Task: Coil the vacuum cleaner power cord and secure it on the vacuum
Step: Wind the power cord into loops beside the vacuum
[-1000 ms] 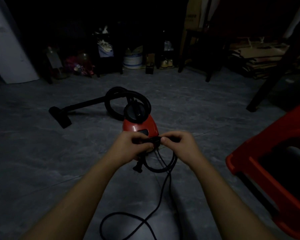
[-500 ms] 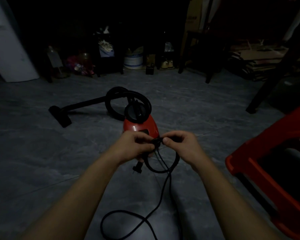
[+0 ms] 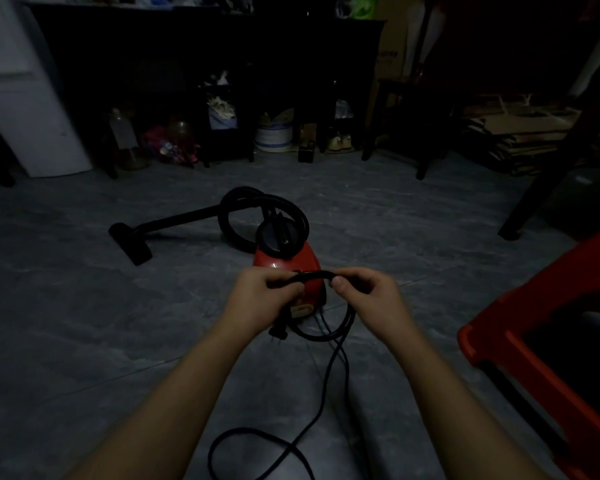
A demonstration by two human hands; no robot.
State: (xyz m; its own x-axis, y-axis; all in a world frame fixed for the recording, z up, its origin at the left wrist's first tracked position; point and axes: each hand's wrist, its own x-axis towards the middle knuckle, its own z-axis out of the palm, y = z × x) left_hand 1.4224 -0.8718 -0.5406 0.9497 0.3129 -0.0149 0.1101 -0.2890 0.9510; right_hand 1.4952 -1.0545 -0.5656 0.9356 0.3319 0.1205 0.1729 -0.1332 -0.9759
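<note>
Just below frame centre, before the red vacuum, the left hand grips loops of power cord and the right hand pinches the next turn; crossed slack on the floor could snag and loosen them.

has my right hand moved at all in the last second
Yes, slightly: the right hand has drawn rightward from the left hand, against the red canister vacuum cleaner, baring more black power cord.
</note>
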